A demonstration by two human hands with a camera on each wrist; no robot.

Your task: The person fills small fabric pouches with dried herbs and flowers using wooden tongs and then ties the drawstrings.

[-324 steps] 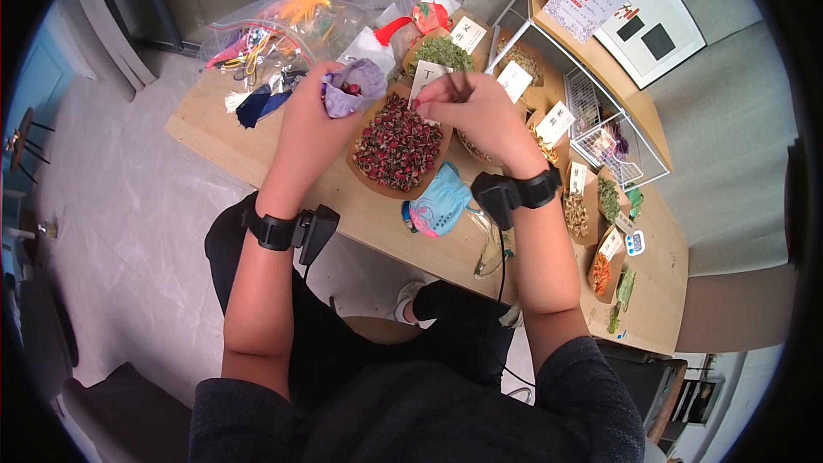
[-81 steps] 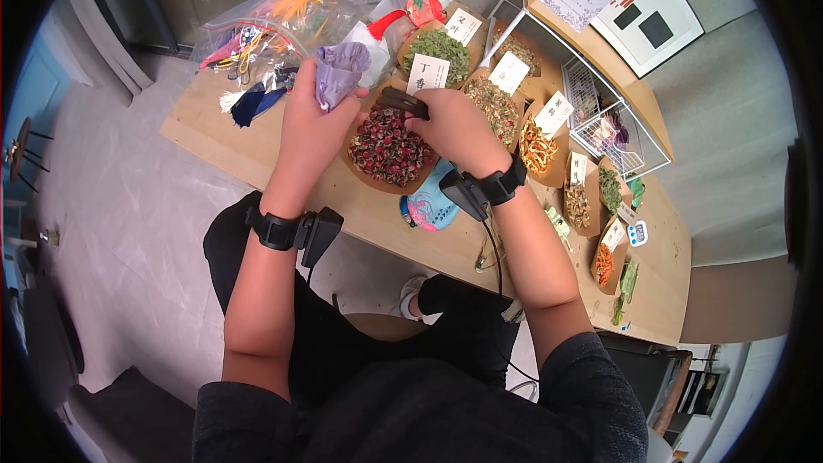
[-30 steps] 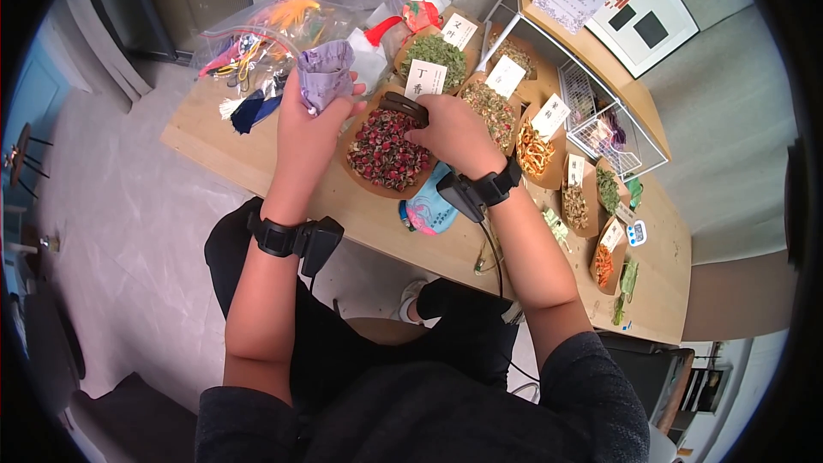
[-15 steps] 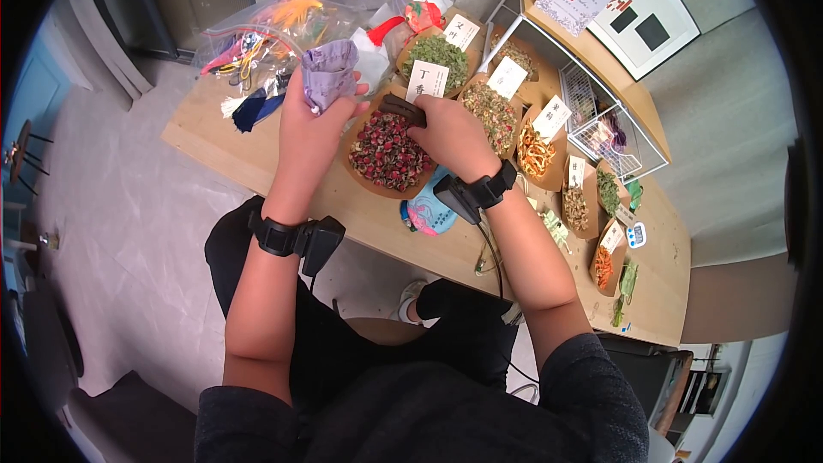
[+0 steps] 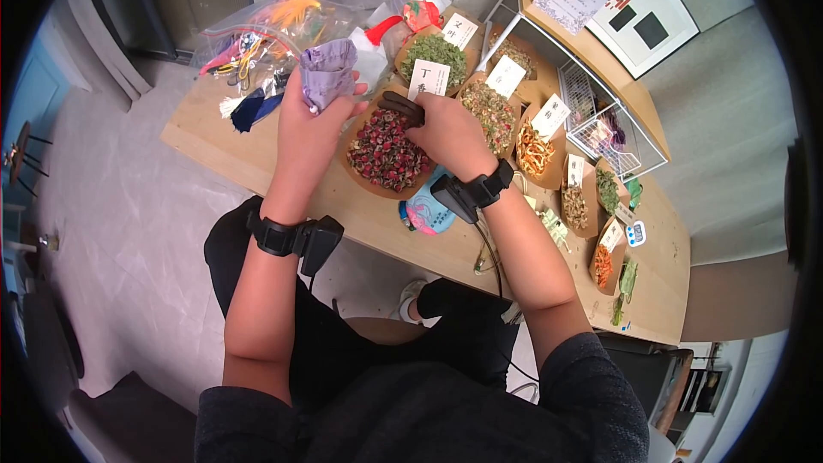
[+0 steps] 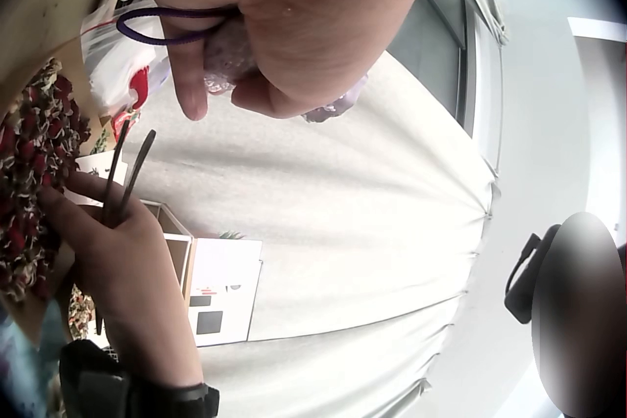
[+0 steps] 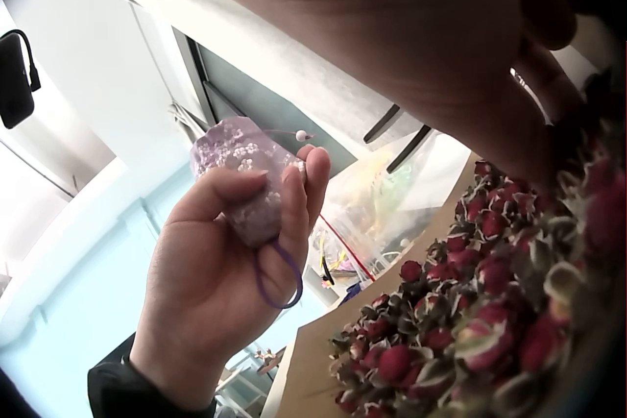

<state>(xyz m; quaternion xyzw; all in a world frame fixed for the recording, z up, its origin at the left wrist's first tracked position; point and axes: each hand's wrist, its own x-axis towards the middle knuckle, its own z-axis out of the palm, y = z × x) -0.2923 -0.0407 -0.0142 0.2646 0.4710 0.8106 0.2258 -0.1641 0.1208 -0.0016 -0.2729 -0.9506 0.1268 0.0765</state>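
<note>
My left hand [image 5: 313,124] holds up a small purple drawstring pouch [image 5: 328,69], its mouth upward. A purple cord loop [image 7: 279,281] hangs from the pouch by the fingers in the right wrist view. To its right, a brown paper tray [image 5: 360,173] is heaped with dried rosebuds [image 5: 390,150]. My right hand [image 5: 454,131] grips dark tongs [image 5: 399,106] at the tray's right side. In the left wrist view the two arms of the tongs [image 6: 132,168] stick up from the hand, while its fingertips are down at the rosebuds.
A clear plastic bag [image 5: 266,26] of colourful tassels lies at the back left. Several labelled trays of dried herbs [image 5: 437,58] line the table's right. A blue pouch [image 5: 431,210] lies near the front edge. A white wire rack [image 5: 600,111] stands at the back right.
Since the oldest frame, my right hand has come down to the rosebuds and the dark tongs now show clearly in it. Over the last second both hands stay almost still.
</note>
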